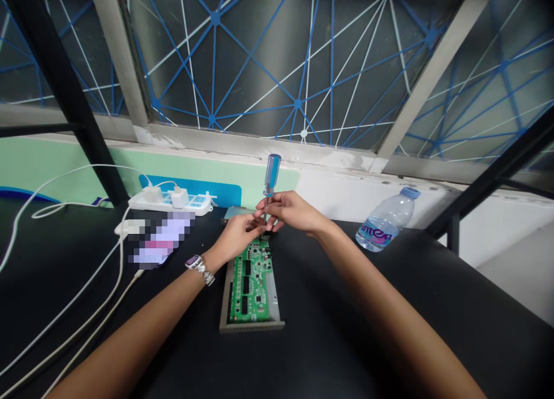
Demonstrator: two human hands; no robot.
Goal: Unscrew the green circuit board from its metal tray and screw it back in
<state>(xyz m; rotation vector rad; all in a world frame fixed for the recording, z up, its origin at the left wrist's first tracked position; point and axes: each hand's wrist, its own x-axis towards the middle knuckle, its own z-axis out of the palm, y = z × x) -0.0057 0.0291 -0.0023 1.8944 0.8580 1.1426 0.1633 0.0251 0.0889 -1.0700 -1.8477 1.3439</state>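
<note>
A screwdriver (271, 175) with a clear blue handle stands nearly upright over the far part of a green circuit board (255, 278). My right hand (291, 212) is closed, its fingers pinching the metal shaft below the handle. From the other side, my left hand (237, 232) reaches to the lower shaft with thumb and fingers pressed together near the tip. The tip itself is hidden by the fingers. The board sits in a grey metal tray (253, 327), lying lengthwise away from me on the black table. A silver watch (201, 267) is on my left wrist.
A white power strip (171, 201) with plugs and cables stands at the back left. Nearer lie a blurred phone (162, 246) and white cables (93, 295). On the right a water bottle (387, 220) leans by the wall. Black metal bars (71, 81) rise at both sides.
</note>
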